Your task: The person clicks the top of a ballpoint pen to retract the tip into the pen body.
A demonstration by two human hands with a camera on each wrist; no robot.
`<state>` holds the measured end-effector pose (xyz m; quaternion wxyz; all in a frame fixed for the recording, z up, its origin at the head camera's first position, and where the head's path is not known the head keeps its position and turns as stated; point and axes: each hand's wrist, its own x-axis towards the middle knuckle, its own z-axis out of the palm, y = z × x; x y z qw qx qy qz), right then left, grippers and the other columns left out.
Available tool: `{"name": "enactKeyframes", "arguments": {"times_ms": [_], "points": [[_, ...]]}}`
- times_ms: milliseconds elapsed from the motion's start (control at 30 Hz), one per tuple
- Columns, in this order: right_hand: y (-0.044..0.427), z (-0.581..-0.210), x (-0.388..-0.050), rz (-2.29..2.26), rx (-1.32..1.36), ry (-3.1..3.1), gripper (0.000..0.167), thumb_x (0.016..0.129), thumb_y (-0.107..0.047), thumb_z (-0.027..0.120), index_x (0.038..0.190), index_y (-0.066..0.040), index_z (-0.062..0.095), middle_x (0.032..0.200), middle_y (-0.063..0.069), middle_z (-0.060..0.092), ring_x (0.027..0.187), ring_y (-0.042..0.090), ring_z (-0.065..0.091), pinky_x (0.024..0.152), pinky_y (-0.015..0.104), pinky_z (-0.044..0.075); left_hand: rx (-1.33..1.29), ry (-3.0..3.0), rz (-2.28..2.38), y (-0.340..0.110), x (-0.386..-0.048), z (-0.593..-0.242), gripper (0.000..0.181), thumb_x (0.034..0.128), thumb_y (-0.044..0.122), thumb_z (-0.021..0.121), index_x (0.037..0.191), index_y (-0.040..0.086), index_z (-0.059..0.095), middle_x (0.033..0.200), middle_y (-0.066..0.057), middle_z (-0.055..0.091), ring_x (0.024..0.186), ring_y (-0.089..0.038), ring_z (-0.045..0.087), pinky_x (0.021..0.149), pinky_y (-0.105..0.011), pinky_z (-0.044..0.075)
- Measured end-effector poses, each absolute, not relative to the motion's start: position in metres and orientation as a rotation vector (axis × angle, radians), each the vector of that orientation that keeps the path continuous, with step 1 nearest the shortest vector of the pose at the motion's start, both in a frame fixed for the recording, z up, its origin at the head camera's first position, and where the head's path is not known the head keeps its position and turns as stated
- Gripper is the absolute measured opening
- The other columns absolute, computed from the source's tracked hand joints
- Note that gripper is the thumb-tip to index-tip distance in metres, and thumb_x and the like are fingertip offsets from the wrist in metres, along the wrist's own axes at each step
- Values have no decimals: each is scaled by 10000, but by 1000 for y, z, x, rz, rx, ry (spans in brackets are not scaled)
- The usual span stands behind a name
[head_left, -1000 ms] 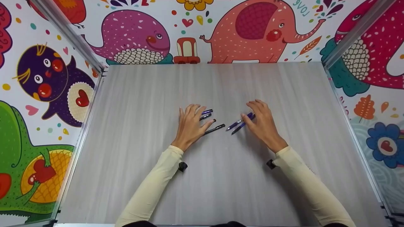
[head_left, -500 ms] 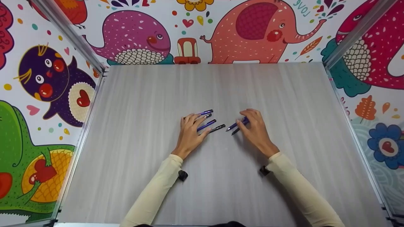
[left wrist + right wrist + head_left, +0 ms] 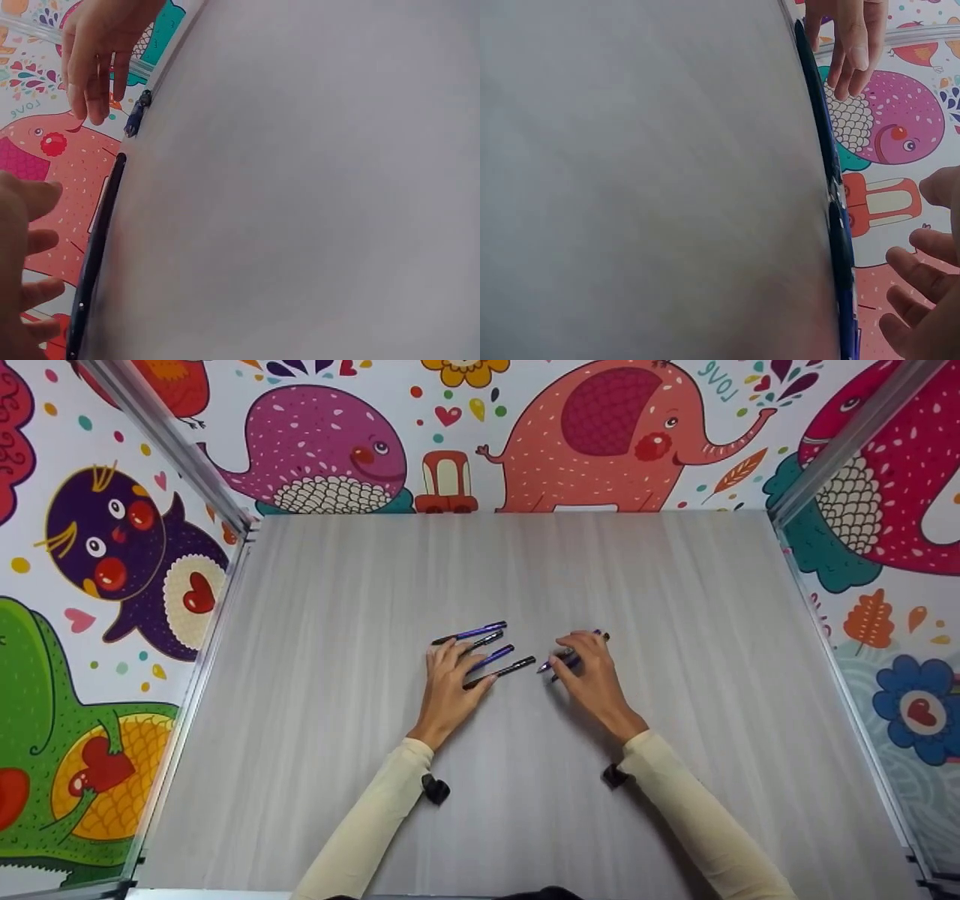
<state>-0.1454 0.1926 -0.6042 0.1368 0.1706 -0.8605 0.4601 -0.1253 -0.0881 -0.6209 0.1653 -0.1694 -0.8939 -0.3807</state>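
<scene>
My left hand (image 3: 448,679) is over several slanting pens left of centre, its fingers spread and relaxed. Among them are a blue pen (image 3: 480,631) at the back, another blue pen (image 3: 498,655) nearer me, and a black pen (image 3: 517,665) in front. The left wrist view shows the fingers (image 3: 41,241) apart from the long black pen (image 3: 96,244). My right hand (image 3: 594,679) hovers over two purple-blue pens (image 3: 547,666), partly hiding them. Its loosely bent fingers (image 3: 922,274) hold nothing in the right wrist view, where blue pens (image 3: 844,274) lie beside them.
The pens lie on a pale grey wood-grain table (image 3: 360,577). Cartoon-printed panels (image 3: 322,442) rise at the back and both sides, with metal posts (image 3: 187,450) at the far corners. A black wrist device (image 3: 435,789) sits at each cuff.
Both hands have drawn back toward me, the right one also moving left. More of the left-hand pens now shows, and the back ends of the right pair have come into view. The pens stay put.
</scene>
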Motion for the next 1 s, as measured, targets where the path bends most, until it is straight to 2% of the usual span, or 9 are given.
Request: {"name": "enactKeyframes", "arguments": {"times_ms": [233,433,633,1000], "points": [[186,-610,-146,1330,506,-2459,294,962,-49,838,1220,67,756,1287,229,717,1298,434,574,1101,627,467,-433,-2566,-1054,-88,-120,-625,345,956,267,887,1215,51,817,1434,-193,677,1520,-510,444,1192,-872,180],[185,-615,-149,1348,504,-2507,307,973,-78,840,1231,66,757,1289,226,723,1335,429,553,1134,609,452,-443,-2595,-1008,-90,-117,-629,323,954,274,885,1186,57,827,1445,-197,673,1530,-512,431,1197,-869,172],[185,-622,-153,1250,553,-2505,307,945,-98,874,1186,59,767,1213,198,754,1330,443,557,1136,611,452,-464,-2580,-949,-92,-115,-633,308,928,263,908,1162,77,832,1473,-202,645,1543,-535,398,1204,-859,177],[182,-629,-158,1070,631,-2505,297,940,-154,895,1163,7,780,1186,146,755,1318,422,574,1144,598,452,-474,-2575,-894,-94,-115,-637,281,914,249,923,1120,82,832,1507,-212,624,1548,-566,369,1193,-872,175]]}}
